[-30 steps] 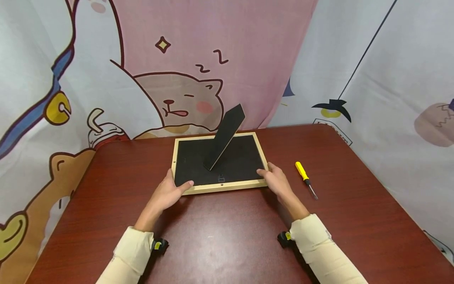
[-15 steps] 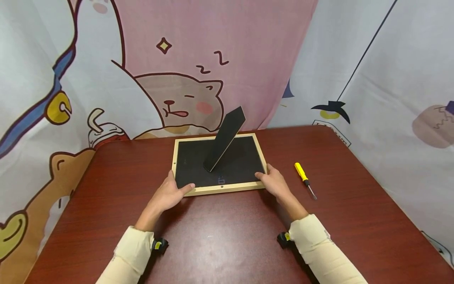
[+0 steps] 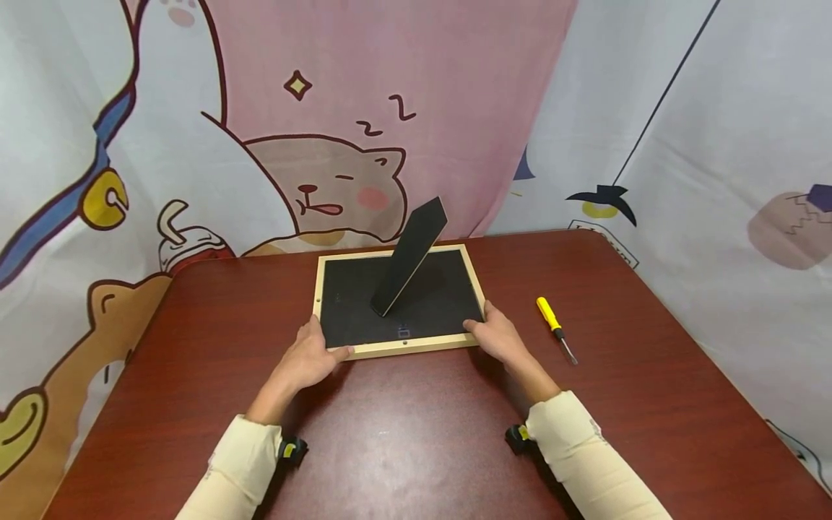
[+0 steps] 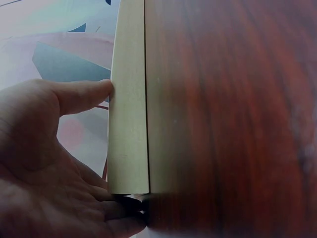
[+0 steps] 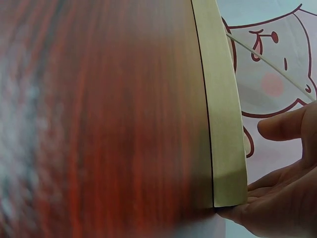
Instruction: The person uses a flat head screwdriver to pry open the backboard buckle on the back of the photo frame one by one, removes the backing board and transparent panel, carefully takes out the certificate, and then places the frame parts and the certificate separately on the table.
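Observation:
A picture frame (image 3: 393,349) with a pale wooden rim lies back side up on the table, its black backing board (image 3: 351,318) showing. From that board a black easel stand (image 3: 411,253) juts up at a slant. My left hand (image 3: 308,357) holds the near left corner, thumb on the front rail and fingers along the left side. At the near right corner is my right hand (image 3: 500,338), fingers against the right side. Its thumb (image 5: 280,126) stands clear of the rim in the right wrist view. The front rail (image 4: 129,104) sits close over the tabletop.
Right of the frame lies a yellow-handled screwdriver (image 3: 549,315), tip toward me. The dark red wooden table (image 3: 403,440) ends at a cartoon-printed curtain (image 3: 481,87) behind and at both sides. A cable (image 3: 799,449) hangs beyond the right edge.
Both hands have slid slightly toward me; the left thumb has moved off the backing board onto the front rail. The picture frame has shifted a little nearer. The screwdriver lies as before.

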`<state>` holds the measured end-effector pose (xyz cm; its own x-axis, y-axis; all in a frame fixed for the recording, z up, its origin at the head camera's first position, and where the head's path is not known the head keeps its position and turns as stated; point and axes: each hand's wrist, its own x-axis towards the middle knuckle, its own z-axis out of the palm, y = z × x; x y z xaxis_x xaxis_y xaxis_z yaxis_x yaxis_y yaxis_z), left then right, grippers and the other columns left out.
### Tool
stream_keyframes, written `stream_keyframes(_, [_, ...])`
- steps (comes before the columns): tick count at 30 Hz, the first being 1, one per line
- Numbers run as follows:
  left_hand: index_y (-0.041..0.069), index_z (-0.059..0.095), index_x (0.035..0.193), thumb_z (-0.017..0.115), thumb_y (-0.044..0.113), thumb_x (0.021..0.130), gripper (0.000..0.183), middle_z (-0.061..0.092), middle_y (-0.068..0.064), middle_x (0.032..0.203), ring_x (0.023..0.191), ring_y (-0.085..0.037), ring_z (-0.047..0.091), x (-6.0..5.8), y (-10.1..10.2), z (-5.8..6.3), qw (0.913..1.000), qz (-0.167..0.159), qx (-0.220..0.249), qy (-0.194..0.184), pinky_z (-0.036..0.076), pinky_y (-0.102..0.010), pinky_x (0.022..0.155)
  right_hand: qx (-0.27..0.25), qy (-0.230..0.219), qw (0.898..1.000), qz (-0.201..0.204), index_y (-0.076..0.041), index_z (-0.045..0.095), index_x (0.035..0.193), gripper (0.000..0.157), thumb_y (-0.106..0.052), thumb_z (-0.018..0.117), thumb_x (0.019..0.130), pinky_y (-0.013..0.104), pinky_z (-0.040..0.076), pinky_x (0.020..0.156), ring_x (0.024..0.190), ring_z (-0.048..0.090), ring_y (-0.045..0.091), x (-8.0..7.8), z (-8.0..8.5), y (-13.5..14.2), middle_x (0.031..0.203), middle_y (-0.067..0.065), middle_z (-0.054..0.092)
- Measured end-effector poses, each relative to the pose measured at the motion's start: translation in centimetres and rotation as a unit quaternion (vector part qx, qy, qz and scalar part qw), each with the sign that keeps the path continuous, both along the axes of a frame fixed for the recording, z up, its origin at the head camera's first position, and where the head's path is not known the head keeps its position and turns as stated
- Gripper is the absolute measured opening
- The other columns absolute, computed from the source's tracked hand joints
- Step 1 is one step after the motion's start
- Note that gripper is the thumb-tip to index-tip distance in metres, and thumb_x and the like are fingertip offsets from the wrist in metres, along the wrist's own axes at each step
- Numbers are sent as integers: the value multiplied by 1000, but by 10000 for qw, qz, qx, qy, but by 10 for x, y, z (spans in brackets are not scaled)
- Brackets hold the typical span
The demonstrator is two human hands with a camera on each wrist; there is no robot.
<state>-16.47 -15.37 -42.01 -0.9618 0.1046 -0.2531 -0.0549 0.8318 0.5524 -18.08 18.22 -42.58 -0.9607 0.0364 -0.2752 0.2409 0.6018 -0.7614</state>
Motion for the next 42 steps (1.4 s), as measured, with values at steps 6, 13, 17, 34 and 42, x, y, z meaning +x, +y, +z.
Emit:
stream_keyframes(6, [-14, -2, 150, 62, 42, 91, 103, 9, -36, 156, 144, -48, 14, 0, 1, -2, 10000, 24, -67, -10, 21, -57, 114, 18, 95, 10000, 7, 6, 8, 153, 80, -28, 52, 95, 49, 16, 118, 148, 15, 35, 0, -4, 0, 159, 24, 14])
stream_keyframes(13, [-13, -3, 150, 61, 43, 91, 103, 7, -36, 156, 145, -47, 11, -1, 2, -2, 10000, -25, -53, 10, 20, -56, 114, 151, 97, 9998, 78, 8, 8, 153, 80, -27, 52, 96, 50, 15, 118, 147, 15, 37, 0, -4, 0, 160, 25, 13])
stream_keyframes(17, [-13, -3, 150, 61, 43, 91, 104, 6, -35, 156, 145, -46, 12, -1, 2, -3, 10000, -22, -52, 5, 21, -56, 114, 332, 51, 9993, 173, 9, 8, 152, 80, -27, 51, 96, 51, 15, 117, 147, 16, 39, 0, -2, 0, 159, 27, 14])
stream_keyframes(34, [-15, 9, 149, 63, 48, 89, 102, 1, -34, 157, 144, -52, 5, 2, 8, 14, 9953, -485, -576, 611, 19, -63, 112, 1802, 377, 9751, 1240, 12, 8, 151, 101, -49, 61, 90, 55, 20, 115, 146, 16, 44, 1, 6, 1, 159, 30, 8])
stream_keyframes(42, [-10, 14, 151, 59, 66, 84, 111, 7, -30, 159, 146, -47, 6, -10, -5, 16, 9817, -1222, -1187, 851, 18, -64, 112, 2573, 1228, 9411, 1817, 2, 10, 155, 111, -67, 60, 83, 53, 22, 115, 147, 14, 42, -5, 10, 11, 162, 20, 5])
